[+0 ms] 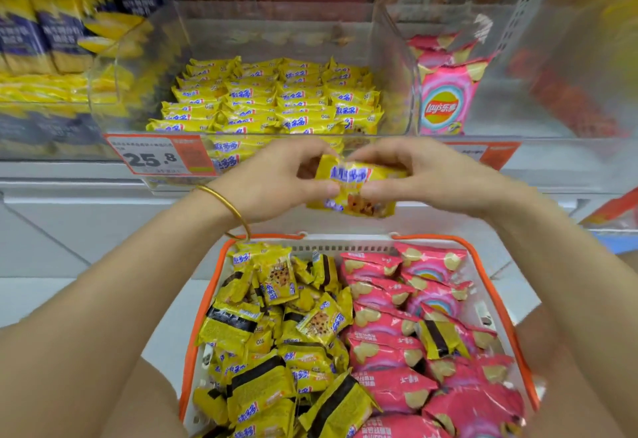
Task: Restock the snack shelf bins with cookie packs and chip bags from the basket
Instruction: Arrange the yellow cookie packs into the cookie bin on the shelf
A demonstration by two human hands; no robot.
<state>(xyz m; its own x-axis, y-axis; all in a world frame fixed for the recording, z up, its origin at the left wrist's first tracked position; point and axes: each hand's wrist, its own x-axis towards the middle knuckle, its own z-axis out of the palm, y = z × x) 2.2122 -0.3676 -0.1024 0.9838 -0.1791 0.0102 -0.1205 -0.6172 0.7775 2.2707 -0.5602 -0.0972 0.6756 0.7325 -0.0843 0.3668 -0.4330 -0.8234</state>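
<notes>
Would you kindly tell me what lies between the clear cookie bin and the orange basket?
In the head view, the left hand and right hand pinch one yellow cookie pack there, beside the shelf's price tag.

One wide-angle head camera looks forward and down from close range, left hand (272, 182) and right hand (428, 178) at centre, basket (345, 248) beneath, bin (241, 33) just ahead on the shelf (86, 189)
</notes>
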